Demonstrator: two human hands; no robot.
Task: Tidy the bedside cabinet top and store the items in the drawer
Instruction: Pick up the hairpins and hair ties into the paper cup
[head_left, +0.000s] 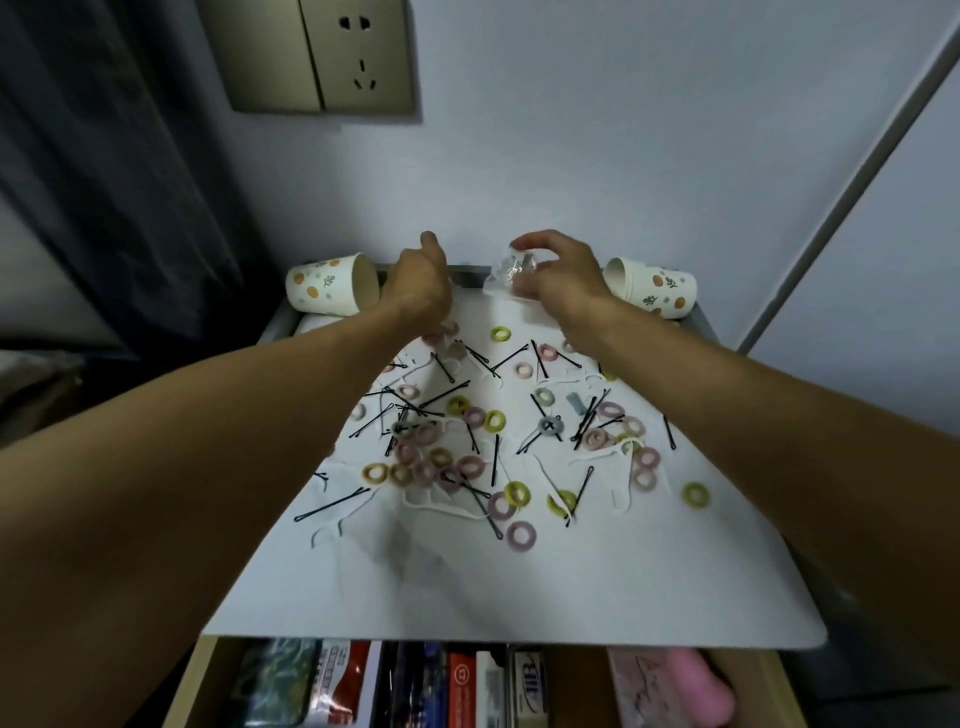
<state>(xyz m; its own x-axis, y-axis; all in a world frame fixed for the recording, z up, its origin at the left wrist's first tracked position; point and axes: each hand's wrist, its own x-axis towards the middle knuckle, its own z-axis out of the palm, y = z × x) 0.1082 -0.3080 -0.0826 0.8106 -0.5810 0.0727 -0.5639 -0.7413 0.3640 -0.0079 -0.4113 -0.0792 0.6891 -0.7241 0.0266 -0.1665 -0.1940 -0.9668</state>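
Drawer (208, 686) nearest, hair ties (520, 536) & pins (332, 505) over top (519, 587), cups (332, 286) behind, right grip (563, 283) round clear bag (511, 273), left grip (415, 283) state unclear

wall: pale wall (623, 156); fitting: beige socket plate (322, 52); left: dark curtain (104, 156)

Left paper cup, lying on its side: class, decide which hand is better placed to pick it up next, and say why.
Left. The left hand sits right beside the open mouth of the left paper cup; the right hand is farther off, and its grip holds a clear plastic bag.
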